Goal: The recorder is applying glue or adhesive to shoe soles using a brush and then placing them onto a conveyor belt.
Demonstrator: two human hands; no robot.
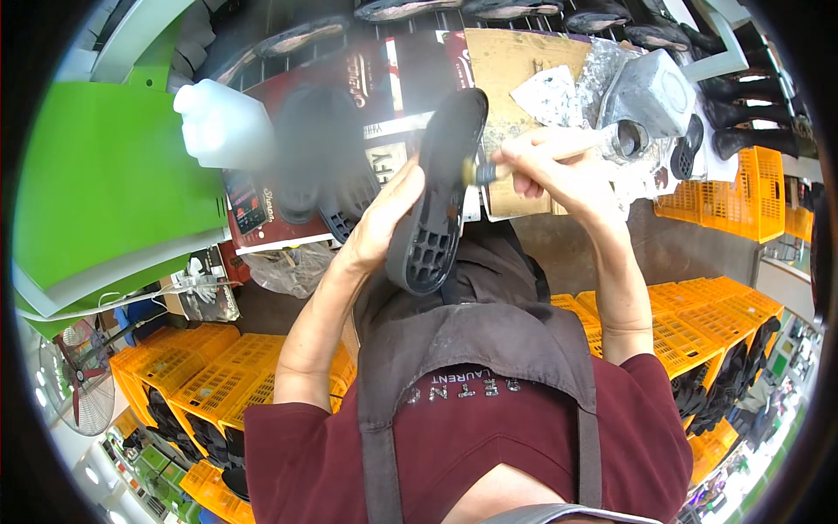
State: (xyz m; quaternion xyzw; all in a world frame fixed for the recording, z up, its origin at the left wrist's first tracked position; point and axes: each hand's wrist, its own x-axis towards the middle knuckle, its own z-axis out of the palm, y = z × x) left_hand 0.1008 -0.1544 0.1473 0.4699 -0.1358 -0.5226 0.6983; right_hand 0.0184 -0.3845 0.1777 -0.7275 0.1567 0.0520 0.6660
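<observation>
My left hand (384, 217) is closed around the edge of a black shoe sole (434, 240), holding it tilted upright above the front of the bench. The sole's lower end shows a grid of square hollows. In my right hand (559, 170) is a small brush (482, 172), pinched between thumb and fingers. Its bristle end is at the right edge of the sole; whether it touches cannot be made out. Left of my left hand, more black soles (342, 220) lie on the bench, partly blurred by a hazy patch in the picture.
A white plastic jug (225, 124) stands at the bench's left, above a phone-like dark device (249, 208). At the right are a whitish, stained container (650, 94), a round cup (628, 140) and a single sole (687, 150). Orange crates (729, 201) stand around; black footwear lines the back.
</observation>
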